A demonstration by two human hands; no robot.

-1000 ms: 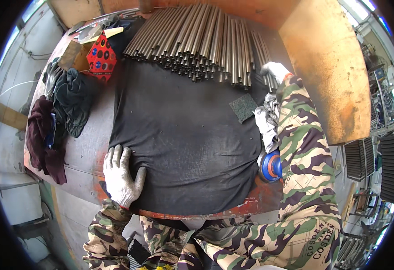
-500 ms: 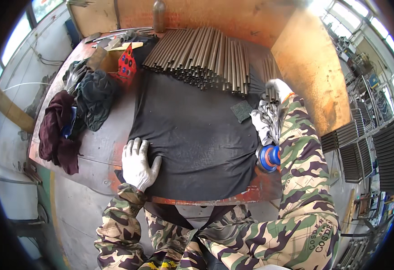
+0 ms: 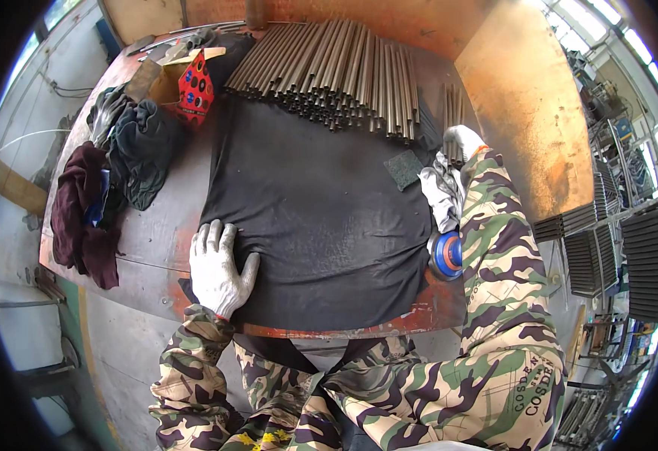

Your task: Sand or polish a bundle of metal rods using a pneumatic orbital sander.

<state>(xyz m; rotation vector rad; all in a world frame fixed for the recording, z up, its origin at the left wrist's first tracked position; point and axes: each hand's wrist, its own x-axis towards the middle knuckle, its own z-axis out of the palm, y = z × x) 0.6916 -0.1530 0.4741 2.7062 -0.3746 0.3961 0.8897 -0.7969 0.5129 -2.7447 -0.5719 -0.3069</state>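
Note:
My left hand, in a white knit glove, lies flat with fingers spread on the near left part of a black cloth. At the far right, my gloved right hand is curled over a small group of metal tubes; their near ends show below it, while its fingertips are partly hidden. A large pile of similar tubes covers the far end of the cloth. Near my right forearm are a dark green scouring pad, a crumpled grey-white rag and a blue and orange round object.
Maroon cloth and dark grey-green cloth lie heaped on the left. Behind them stands an open carton with a red patterned flap. A wooden board walls the right side. Racks of dark bars stand beyond it.
The view has shifted a little, so the table sits higher and slightly left. Both hands keep about the same places: the left flat on the cloth, the right at the small tube group.

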